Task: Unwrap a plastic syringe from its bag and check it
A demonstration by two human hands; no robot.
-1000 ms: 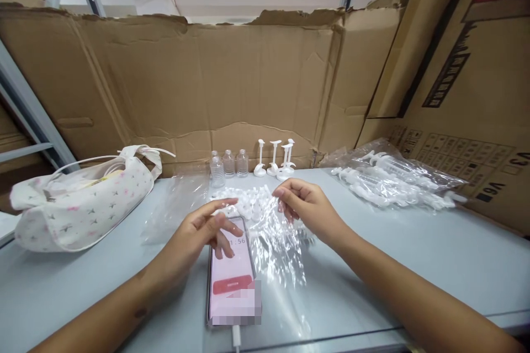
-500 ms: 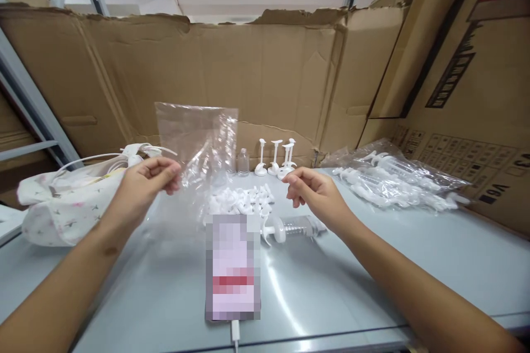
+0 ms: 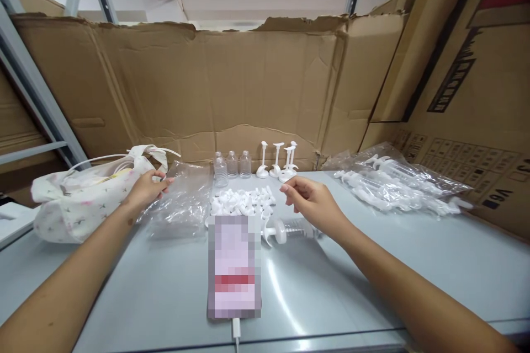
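Note:
My left hand [image 3: 148, 190] is over the left edge of a pile of clear plastic bags [image 3: 182, 198], fingers slightly apart with nothing visible between them. Above the table, to the right of a heap of small white plastic parts [image 3: 240, 201], hovers my right hand [image 3: 308, 198]. Its fingers are curled in, and no object shows at the tips. Below it lies a clear bottle with a white pump head [image 3: 285, 230], partly hidden by the hand and forearm. Three small clear bottles [image 3: 232, 165] stand behind the heap, beside several upright white pump heads [image 3: 277, 161].
A phone [image 3: 234, 265] with a blurred screen and a white cable is at the front middle. A white patterned cloth bag [image 3: 70, 204] sits at left. Clear-bagged white pump parts [image 3: 397, 179] lie at right. Cardboard [image 3: 215, 83] walls the back and right.
My left hand has moved left and slightly down, and the clear bag it held upright now lies flat. The bottles behind have come into full view. My right hand has barely moved.

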